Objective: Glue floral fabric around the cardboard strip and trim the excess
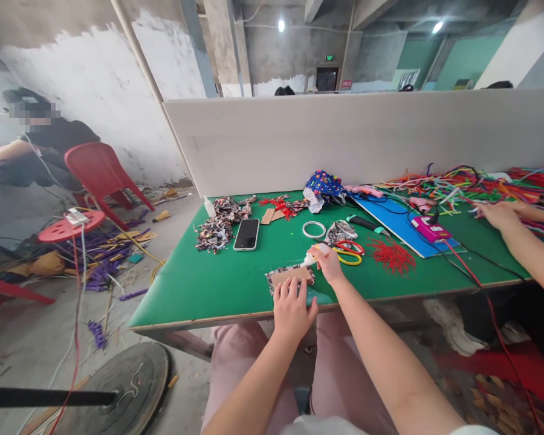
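Observation:
My left hand (294, 309) lies with its fingers stretched flat over the lower edge of a cardboard piece (291, 276), which has patterned fabric around its edges. My right hand (327, 266) is closed around a small white squeeze bottle (309, 260), its nozzle tilted down to the upper right edge of that piece. Just beyond the right hand lie scissors (350, 258) with yellow and red handles. A crumpled patterned cloth (341, 231) and a white ring (314, 229) are close by.
A phone (246, 234) and shredded fabric (217, 226) lie left on the green table (181, 290). Red strips (393, 256), a blue board (390, 223) and a corded pink box (430, 229) are right. Another person's hand (503, 214) rests among colourful strips. A white partition (344, 139) stands behind.

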Demonstrator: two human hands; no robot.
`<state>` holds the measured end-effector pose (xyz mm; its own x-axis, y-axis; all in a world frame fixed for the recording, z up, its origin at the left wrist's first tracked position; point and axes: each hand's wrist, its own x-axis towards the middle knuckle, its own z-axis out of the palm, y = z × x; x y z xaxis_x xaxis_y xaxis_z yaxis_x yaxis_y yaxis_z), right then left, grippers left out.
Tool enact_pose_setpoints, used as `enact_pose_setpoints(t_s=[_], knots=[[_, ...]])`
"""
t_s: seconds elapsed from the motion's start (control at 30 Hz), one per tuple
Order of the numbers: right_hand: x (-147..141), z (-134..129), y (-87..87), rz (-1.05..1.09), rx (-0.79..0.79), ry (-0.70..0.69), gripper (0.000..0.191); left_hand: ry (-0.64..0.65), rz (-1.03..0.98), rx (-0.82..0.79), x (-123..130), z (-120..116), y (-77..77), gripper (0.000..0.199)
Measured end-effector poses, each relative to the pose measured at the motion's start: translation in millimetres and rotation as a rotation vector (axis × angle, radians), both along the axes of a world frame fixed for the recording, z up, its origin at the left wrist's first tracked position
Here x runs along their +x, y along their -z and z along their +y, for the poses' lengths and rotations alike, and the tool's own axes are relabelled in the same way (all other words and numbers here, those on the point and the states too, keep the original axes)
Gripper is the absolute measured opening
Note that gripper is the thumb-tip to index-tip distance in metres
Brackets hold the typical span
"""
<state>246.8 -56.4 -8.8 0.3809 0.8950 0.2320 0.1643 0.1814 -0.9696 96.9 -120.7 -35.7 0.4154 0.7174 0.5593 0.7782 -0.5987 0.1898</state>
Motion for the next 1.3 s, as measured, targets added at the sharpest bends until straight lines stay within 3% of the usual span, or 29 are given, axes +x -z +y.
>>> enact_pose_setpoints(t_s=[1.0, 1.3], knots=[[11, 0, 11.2, 0.134, 0.002, 0.004, 0.035, -0.024, -0.056, -0.016, 4, 1, 10.1, 0.042], [8, -2, 8.8, 0.193, 0.028, 0.005, 0.031, -0.019, -0.05, -0.034, 4, 1, 5.3, 0.041]])
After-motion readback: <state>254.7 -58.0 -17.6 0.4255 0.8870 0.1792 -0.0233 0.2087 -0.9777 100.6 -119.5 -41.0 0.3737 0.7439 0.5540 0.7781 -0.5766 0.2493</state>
